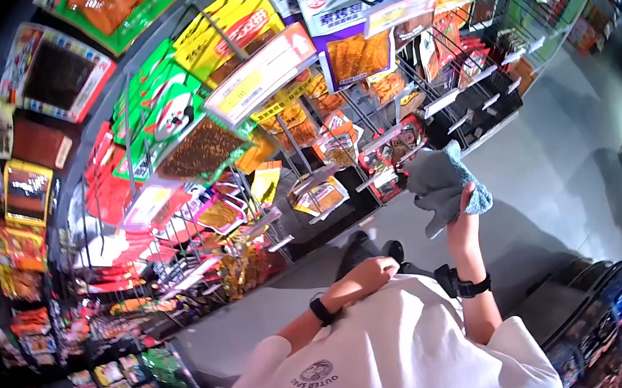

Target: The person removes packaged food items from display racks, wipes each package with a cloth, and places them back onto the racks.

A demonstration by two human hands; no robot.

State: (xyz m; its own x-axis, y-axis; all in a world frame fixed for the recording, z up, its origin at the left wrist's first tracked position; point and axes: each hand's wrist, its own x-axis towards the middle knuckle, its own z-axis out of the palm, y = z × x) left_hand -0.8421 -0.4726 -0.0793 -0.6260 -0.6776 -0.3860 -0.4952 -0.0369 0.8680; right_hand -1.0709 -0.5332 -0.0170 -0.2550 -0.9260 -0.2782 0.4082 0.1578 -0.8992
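Gripping grey cloth [436,179], right hand [467,209] outstretched; left hand [374,270] bent in near white shirt [393,340], grip unclear.

Grey-blue cloth [439,179] in the right hand [468,209], near hanging snack packets [321,196].

Worn on my head, the camera looks forward and steeply down at the snack rack [504,95], whose lower edge slants up rightward in the tilted view. My white shirt [394,348] is close below the lens, on the rack's near side, as are my left hand [375,272] and right hand [468,203]. Grey floor [556,142] shows right of the rack, within a dark, rounded border.
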